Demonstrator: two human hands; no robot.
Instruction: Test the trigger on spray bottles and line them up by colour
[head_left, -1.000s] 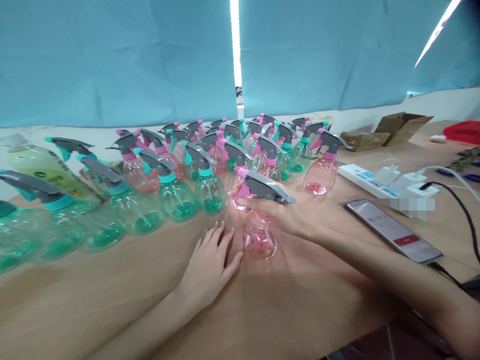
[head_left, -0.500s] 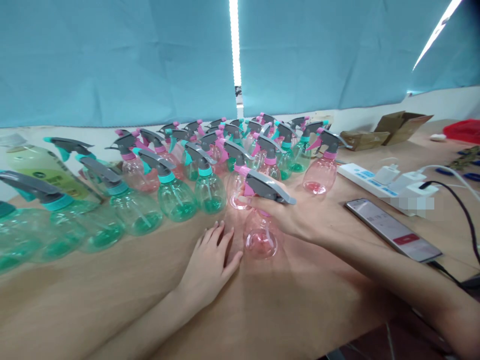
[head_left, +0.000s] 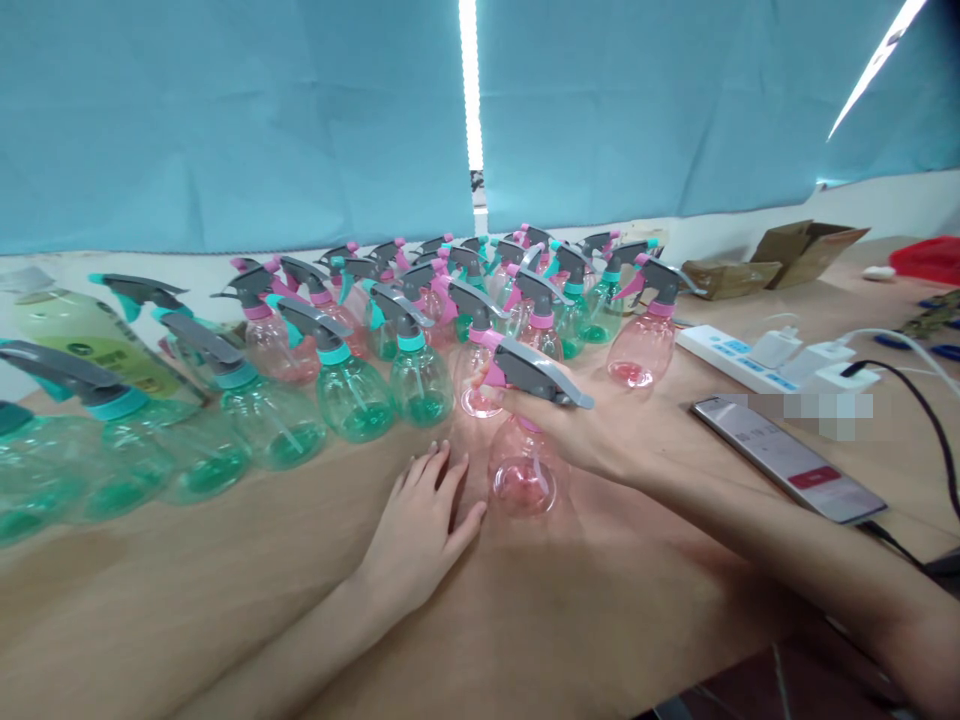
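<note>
nudged slightly right since the last frame, i read: right hand (head_left: 574, 430) curled closed around the neck of a pink spray bottle (head_left: 523, 470), mid-table; left hand (head_left: 416, 535) open, empty, flat on the wooden table (head_left: 187, 600) just beside it.

Pink spray bottle (head_left: 477, 388) blocks right hand (head_left: 577, 430) (phone (head_left: 787, 462) further right); green bottles (head_left: 352, 400) past left hand (head_left: 416, 530).

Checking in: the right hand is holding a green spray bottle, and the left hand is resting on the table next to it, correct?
Not quite. The head view shows the right hand holding a pink spray bottle, not a green one. The left hand is resting on the table next to it, as you said.
</note>
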